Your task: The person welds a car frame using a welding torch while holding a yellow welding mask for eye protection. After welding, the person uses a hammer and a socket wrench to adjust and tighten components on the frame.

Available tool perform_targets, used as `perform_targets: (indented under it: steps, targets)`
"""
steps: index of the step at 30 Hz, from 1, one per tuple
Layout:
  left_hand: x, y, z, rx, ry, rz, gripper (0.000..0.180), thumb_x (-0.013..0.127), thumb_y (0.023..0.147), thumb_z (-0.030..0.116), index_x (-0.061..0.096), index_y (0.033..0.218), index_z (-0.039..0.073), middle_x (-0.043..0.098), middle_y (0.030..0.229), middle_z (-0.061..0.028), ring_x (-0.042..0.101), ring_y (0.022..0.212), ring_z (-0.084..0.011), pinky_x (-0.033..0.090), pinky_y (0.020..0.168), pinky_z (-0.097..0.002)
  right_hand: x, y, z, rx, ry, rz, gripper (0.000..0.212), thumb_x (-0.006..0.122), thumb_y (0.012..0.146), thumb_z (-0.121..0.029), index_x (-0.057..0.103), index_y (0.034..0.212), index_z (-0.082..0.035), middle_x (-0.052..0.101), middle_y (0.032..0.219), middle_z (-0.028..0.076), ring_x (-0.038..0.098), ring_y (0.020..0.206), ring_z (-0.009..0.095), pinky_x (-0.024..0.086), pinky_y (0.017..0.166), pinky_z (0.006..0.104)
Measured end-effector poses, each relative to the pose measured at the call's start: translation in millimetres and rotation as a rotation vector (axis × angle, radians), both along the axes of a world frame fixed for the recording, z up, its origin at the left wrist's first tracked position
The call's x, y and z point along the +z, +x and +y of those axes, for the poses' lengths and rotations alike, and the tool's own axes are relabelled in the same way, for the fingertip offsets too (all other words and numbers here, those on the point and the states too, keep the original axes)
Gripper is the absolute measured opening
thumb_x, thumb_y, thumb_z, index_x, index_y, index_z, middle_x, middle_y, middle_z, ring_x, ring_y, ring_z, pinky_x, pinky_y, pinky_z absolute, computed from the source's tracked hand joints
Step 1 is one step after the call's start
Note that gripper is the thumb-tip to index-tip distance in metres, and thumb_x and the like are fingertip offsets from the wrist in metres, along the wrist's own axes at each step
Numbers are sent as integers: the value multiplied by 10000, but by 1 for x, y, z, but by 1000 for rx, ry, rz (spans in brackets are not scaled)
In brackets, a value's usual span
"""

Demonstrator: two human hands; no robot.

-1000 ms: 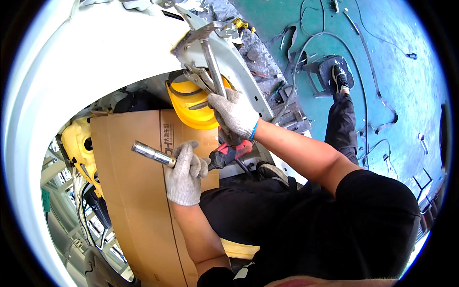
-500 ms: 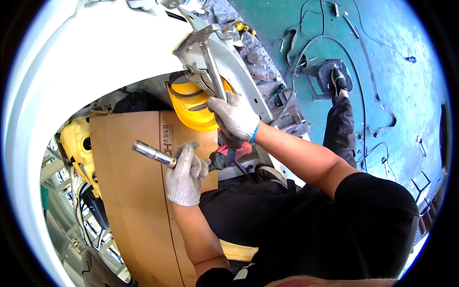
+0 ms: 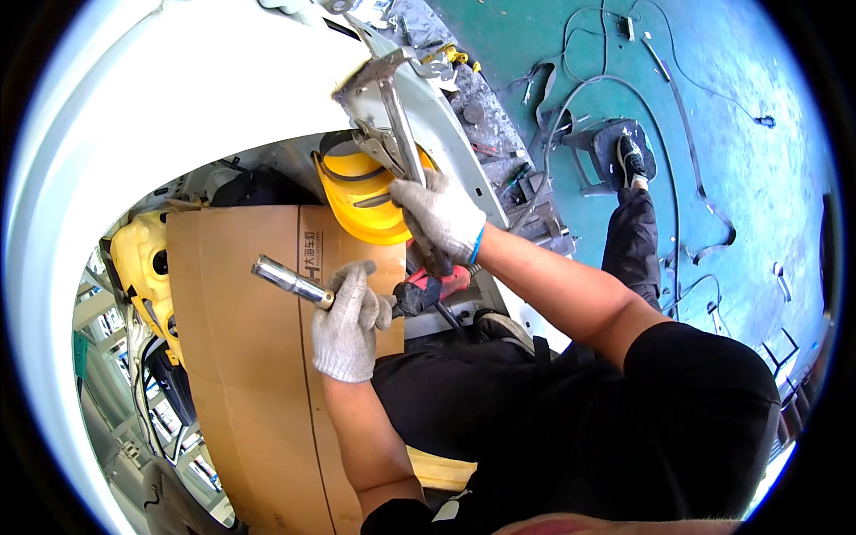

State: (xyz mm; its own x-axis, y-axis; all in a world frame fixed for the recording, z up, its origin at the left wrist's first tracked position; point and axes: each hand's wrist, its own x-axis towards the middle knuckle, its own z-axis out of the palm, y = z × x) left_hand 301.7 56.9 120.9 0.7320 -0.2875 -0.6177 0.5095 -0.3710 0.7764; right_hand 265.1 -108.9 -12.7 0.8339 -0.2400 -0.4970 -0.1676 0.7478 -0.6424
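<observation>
My right hand [image 3: 439, 214], in a white knit glove, is closed round the handle of a metal hammer [image 3: 399, 111]. The hammer's head lies over the edge of a white car body panel [image 3: 223, 98]. Beside its handle are locking pliers [image 3: 381, 150], partly overlapped. My left hand [image 3: 346, 325], gloved alike, is closed round a shiny silver metal cylinder [image 3: 294, 282]; its exact kind I cannot make out. The cylinder points up and left above a cardboard sheet [image 3: 259, 392]. A yellow face shield or hard hat [image 3: 361, 201] lies just left of my right hand.
A red and black power tool [image 3: 428, 290] lies between my hands, partly hidden. Yellow foam-like padding [image 3: 143, 259] is on the left. Tools lie on a grimy bench [image 3: 486, 116] beyond the panel. My foot rests on a dark stool [image 3: 606, 147]; hoses and cables [image 3: 675, 205] cross the green floor.
The hammer's head has shifted slightly right and down along the panel edge. Both hands keep their holds and have barely moved.
</observation>
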Motion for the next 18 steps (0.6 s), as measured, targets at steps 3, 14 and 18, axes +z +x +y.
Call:
perform_targets:
  steps: [3, 14, 18]
  targets:
    - [-1, 1, 4, -10, -6, 1, 347, 644, 1063, 285, 644, 1172, -45, 400, 578, 29, 436, 535, -142, 486, 734, -366, 6, -3, 1, 76, 11, 28, 282, 660, 1027, -302, 597, 999, -28, 554, 629, 26, 501, 426, 128, 406, 391, 304]
    - [-4, 4, 4, -7, -11, 11, 334, 668, 1050, 296, 665, 1151, -22, 402, 579, 27, 443, 532, -143, 493, 740, -365, -3, -6, 8, -75, -57, -2, 270, 633, 1047, -287, 572, 1001, -27, 555, 588, 39, 516, 398, 147, 413, 373, 326]
    - [-5, 6, 4, -2, -15, 8, 326, 660, 1054, 288, 672, 1140, -26, 401, 576, 25, 444, 532, -145, 496, 741, -365, -9, -4, 2, 126, -112, 19, 258, 623, 1051, -277, 563, 1010, -30, 542, 574, 31, 505, 388, 139, 416, 371, 322]
